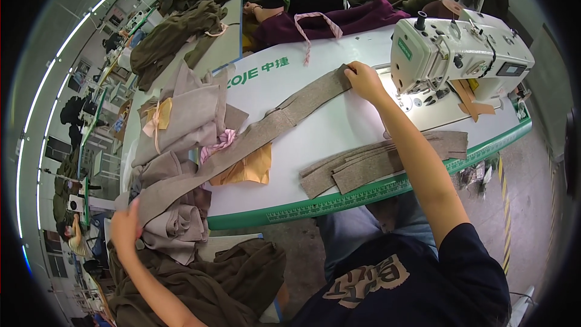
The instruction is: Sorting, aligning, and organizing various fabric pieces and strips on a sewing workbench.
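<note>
A long grey-brown fabric strip (pixel 275 126) stretches slantwise across the white table, with a seam near its middle. My right hand (pixel 365 82) pinches its far end, left of the sewing machine (pixel 463 51). At the table's left edge my left hand (pixel 125 225) is closed on the strip's near end. Under and beside the strip lies a heap of lighter grey fabric pieces (pixel 184 112). A pink twisted cord (pixel 218 144) and a yellow-orange piece (pixel 253 166) show beside it. Below my right forearm rests a stack of cut strips (pixel 357 166).
The table has a green front edge (pixel 339 204) with a ruler scale. Dark olive fabric (pixel 224 278) is heaped at the lower left, more (pixel 175 42) at the back left. Across the table, a person's hand (pixel 260 12) is near purple cloth (pixel 339 23). Brown paper pieces (pixel 469 100) lie by the machine.
</note>
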